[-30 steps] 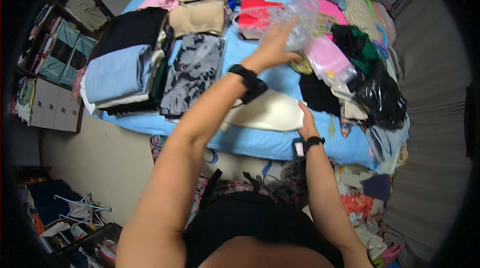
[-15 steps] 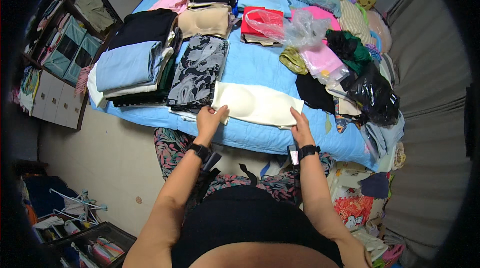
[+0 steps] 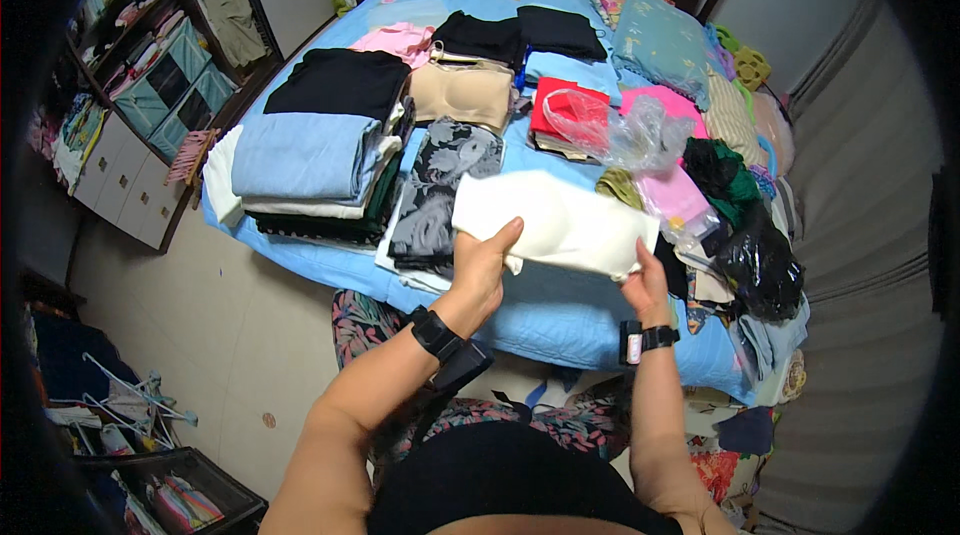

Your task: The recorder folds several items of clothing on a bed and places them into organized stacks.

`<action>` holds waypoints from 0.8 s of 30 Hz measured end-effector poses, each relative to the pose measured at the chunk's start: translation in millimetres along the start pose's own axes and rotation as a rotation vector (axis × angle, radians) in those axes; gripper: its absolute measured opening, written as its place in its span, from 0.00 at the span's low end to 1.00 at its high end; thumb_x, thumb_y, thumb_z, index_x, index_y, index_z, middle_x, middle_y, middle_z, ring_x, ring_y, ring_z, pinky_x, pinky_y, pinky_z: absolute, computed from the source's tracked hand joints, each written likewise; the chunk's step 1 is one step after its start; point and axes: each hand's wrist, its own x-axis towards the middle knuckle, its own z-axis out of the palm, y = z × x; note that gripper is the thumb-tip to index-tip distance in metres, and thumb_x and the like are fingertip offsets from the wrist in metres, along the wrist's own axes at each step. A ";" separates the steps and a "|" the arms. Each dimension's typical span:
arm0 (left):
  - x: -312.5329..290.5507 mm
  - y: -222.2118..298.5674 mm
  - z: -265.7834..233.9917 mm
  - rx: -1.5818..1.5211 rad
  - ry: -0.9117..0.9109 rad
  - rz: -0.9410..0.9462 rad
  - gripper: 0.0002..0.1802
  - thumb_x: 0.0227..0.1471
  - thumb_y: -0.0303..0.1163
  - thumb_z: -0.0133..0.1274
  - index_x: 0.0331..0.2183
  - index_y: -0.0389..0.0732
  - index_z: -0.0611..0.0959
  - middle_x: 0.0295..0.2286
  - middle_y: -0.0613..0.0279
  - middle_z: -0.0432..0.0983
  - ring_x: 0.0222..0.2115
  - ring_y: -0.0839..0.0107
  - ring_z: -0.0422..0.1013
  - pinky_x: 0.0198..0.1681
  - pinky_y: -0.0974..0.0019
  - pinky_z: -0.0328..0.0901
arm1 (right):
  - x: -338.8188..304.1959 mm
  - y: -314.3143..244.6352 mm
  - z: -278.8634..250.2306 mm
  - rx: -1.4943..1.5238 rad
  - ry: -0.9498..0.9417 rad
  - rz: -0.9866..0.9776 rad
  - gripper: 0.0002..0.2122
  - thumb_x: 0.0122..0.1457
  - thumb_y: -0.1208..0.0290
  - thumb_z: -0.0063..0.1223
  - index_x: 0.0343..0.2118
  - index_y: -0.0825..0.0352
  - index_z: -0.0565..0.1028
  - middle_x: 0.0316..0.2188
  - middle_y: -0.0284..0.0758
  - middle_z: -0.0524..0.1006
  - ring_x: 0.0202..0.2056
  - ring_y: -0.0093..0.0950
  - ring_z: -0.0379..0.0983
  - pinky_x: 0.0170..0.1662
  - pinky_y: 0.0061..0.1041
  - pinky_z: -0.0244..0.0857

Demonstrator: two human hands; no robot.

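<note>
A folded white bandeau bra [image 3: 575, 220] with moulded cups is stretched between my two hands, held up over the near part of the bed. My left hand [image 3: 483, 270] pinches its left end, thumb on top. At the right end, my right hand [image 3: 648, 285] grips the lower corner. Just left of the bra, partly behind it, lies a folded grey-and-black patterned garment [image 3: 455, 153]. Beyond that sits a beige bra [image 3: 462, 97] on a pile. Fingers underneath the white fabric are hidden.
The bed has a light blue quilt [image 3: 545, 320]. Folded clothes topped by a light blue garment [image 3: 295, 157] stand at left. A red folded cloth [image 3: 568, 107], clear plastic bag [image 3: 645, 133] and black plastic bag [image 3: 760, 270] lie rightward. A wardrobe [image 3: 150, 85] stands far left.
Both hands have lifted the white bandeau bra from the quilt, and it now hangs slightly tilted. The head view has shifted, showing more of the bed's far end.
</note>
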 end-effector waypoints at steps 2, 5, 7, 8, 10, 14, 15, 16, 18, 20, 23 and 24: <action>30.0 31.0 8.4 0.057 -0.022 0.052 0.20 0.52 0.21 0.55 0.48 0.33 0.71 0.44 0.55 0.74 0.42 0.66 0.73 0.44 0.66 0.70 | 35.7 -15.6 32.0 -0.012 -0.042 -0.026 0.18 0.63 0.69 0.48 0.54 0.70 0.66 0.50 0.39 0.72 0.52 0.35 0.69 0.56 0.40 0.64; 125.7 86.6 4.5 0.145 -0.031 0.221 0.20 0.54 0.23 0.52 0.49 0.31 0.71 0.44 0.52 0.74 0.43 0.65 0.73 0.46 0.65 0.69 | 97.2 -27.1 100.4 -0.063 -0.171 -0.031 0.18 0.61 0.72 0.50 0.54 0.70 0.65 0.50 0.38 0.72 0.52 0.34 0.69 0.57 0.40 0.61; 192.3 115.3 -6.0 0.176 0.044 0.373 0.19 0.54 0.24 0.53 0.47 0.29 0.72 0.43 0.52 0.75 0.41 0.64 0.73 0.43 0.63 0.69 | 147.6 -15.5 149.6 -0.093 -0.265 -0.082 0.18 0.60 0.74 0.51 0.54 0.68 0.66 0.50 0.38 0.72 0.51 0.34 0.69 0.57 0.40 0.61; 219.5 130.8 -12.1 0.198 0.102 0.390 0.19 0.54 0.25 0.54 0.47 0.28 0.72 0.42 0.52 0.75 0.40 0.63 0.74 0.42 0.63 0.70 | 172.7 -7.3 171.8 -0.114 -0.319 -0.127 0.18 0.60 0.75 0.51 0.53 0.67 0.66 0.49 0.37 0.73 0.51 0.33 0.69 0.57 0.40 0.61; 270.8 147.0 -39.1 0.136 0.177 0.473 0.16 0.55 0.24 0.52 0.44 0.28 0.73 0.40 0.51 0.75 0.39 0.63 0.74 0.40 0.61 0.70 | 218.8 18.9 214.6 -0.165 -0.324 -0.133 0.18 0.59 0.76 0.52 0.53 0.66 0.66 0.49 0.37 0.73 0.50 0.33 0.69 0.56 0.39 0.62; 341.3 149.5 -69.1 0.991 0.820 0.317 0.36 0.43 0.30 0.63 0.51 0.30 0.65 0.47 0.44 0.68 0.45 0.53 0.69 0.48 0.56 0.66 | 301.2 45.6 226.6 -0.833 -0.057 -0.116 0.26 0.50 0.72 0.62 0.52 0.70 0.66 0.48 0.42 0.73 0.49 0.35 0.70 0.50 0.37 0.65; 336.8 132.4 -51.2 1.115 0.878 0.347 0.41 0.39 0.28 0.59 0.55 0.35 0.60 0.48 0.42 0.63 0.51 0.46 0.59 0.56 0.52 0.56 | 321.2 50.5 210.2 -1.164 0.155 -0.309 0.29 0.44 0.70 0.65 0.50 0.70 0.67 0.46 0.47 0.73 0.46 0.40 0.71 0.48 0.36 0.66; 329.0 124.4 -51.0 1.331 0.894 0.584 0.38 0.39 0.27 0.59 0.54 0.38 0.63 0.46 0.47 0.63 0.48 0.49 0.61 0.52 0.53 0.58 | 329.2 59.0 205.7 -1.396 0.218 -0.481 0.28 0.42 0.70 0.63 0.49 0.68 0.67 0.46 0.49 0.72 0.45 0.45 0.70 0.49 0.36 0.64; 318.6 117.0 -43.8 1.634 0.675 0.889 0.33 0.40 0.25 0.57 0.51 0.41 0.68 0.44 0.49 0.64 0.46 0.51 0.61 0.49 0.54 0.60 | 340.1 76.2 203.8 -1.551 0.283 -0.954 0.27 0.41 0.69 0.62 0.48 0.66 0.68 0.48 0.48 0.68 0.46 0.46 0.67 0.52 0.38 0.62; 326.1 117.4 -66.3 1.868 0.361 0.902 0.29 0.47 0.32 0.58 0.52 0.44 0.70 0.49 0.47 0.62 0.48 0.50 0.61 0.51 0.53 0.60 | 326.8 102.2 230.7 -1.478 0.001 -0.982 0.26 0.43 0.67 0.61 0.48 0.63 0.69 0.53 0.43 0.64 0.53 0.44 0.61 0.56 0.38 0.57; 350.9 86.3 -76.6 1.897 0.220 0.839 0.36 0.50 0.42 0.55 0.59 0.52 0.63 0.55 0.41 0.56 0.55 0.43 0.54 0.57 0.48 0.54 | 333.2 119.7 239.1 -1.690 -0.185 -1.063 0.31 0.46 0.62 0.62 0.56 0.53 0.66 0.60 0.43 0.58 0.61 0.45 0.51 0.61 0.45 0.48; 360.6 75.2 -77.3 1.899 0.211 0.837 0.36 0.50 0.42 0.55 0.59 0.52 0.63 0.55 0.41 0.56 0.55 0.43 0.54 0.57 0.48 0.54 | 337.3 124.8 238.7 -1.770 -0.254 -1.049 0.33 0.47 0.60 0.62 0.59 0.49 0.64 0.63 0.42 0.55 0.64 0.45 0.47 0.62 0.48 0.45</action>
